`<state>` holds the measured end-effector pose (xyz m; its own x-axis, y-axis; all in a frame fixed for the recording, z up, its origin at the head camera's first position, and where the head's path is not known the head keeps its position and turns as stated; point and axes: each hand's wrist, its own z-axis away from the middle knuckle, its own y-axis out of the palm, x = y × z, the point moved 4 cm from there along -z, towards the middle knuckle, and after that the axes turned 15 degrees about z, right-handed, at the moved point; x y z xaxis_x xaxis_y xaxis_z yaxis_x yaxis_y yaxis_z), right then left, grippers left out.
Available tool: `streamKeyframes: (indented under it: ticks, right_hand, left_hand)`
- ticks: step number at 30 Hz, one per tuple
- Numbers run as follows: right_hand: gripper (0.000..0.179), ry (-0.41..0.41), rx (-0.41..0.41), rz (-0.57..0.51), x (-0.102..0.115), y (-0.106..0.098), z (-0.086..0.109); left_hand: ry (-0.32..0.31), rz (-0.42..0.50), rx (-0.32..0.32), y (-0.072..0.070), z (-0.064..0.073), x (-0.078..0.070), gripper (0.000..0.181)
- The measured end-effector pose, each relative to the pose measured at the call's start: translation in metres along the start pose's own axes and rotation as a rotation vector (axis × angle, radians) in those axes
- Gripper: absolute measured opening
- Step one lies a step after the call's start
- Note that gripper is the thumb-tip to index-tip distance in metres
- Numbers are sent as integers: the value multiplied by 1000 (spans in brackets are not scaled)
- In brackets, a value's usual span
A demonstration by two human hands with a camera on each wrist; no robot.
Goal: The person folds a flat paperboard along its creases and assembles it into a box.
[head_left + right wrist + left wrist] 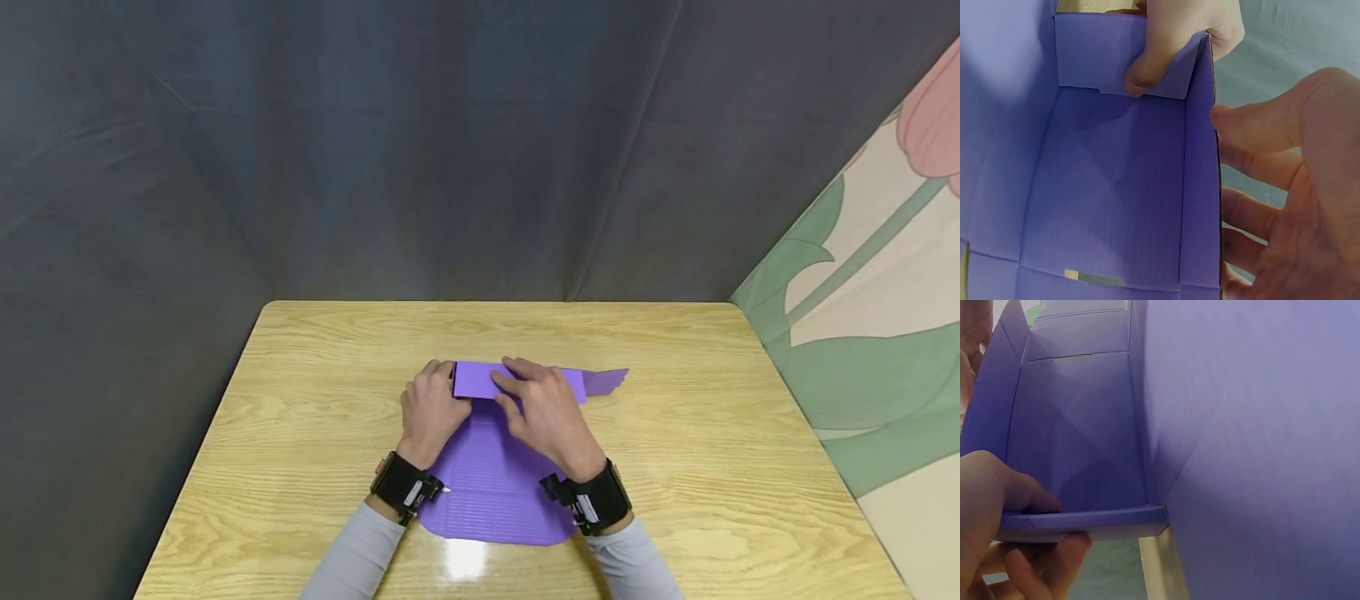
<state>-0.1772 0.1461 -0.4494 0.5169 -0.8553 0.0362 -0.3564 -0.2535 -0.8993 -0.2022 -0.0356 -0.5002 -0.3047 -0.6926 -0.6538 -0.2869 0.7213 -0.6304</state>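
Note:
A purple cardboard box (pixel 495 483), partly folded up, stands between the two hands, its wide lid panel lying toward the person. At the left end, my left hand (pixel 431 408) pinches the short end wall (pixel 1091 520); the thumb is inside the box and the other fingers are outside. My right hand (pixel 547 408) touches the long side wall (pixel 1200 181) with spread, fairly straight fingers on its outer face, the thumb at the top edge. Past the right hand, an unfolded end flap (pixel 606 382) sticks out to the right. The left wrist view shows the bare box floor (pixel 1079 431).
The box rests on a light wood-grain table (pixel 315 433) with rounded far corners. A dark curtain (pixel 450 150) hangs behind it. To the right hangs a floral-patterned cloth (pixel 885 333). Both wrists carry black strapped cameras (pixel 596 500).

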Motion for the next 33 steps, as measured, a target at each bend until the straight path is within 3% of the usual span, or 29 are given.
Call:
streamKeyframes:
  ticks: [13,25,29,33]
  right_hand:
    - [32,9,-11,16,1,0,0]
    - [30,-4,-19,11,3,-1,0]
    - [30,4,-13,3,3,-1,0]
    - [30,12,-6,-4,2,-1,-1]
  left_hand:
    - [-7,-5,-24,3,0,-1,27]
    - [22,4,-100,7,3,-2,26]
    - [-9,21,-63,5,1,-1,29]
    - [-63,80,26,-2,-1,-1,37]
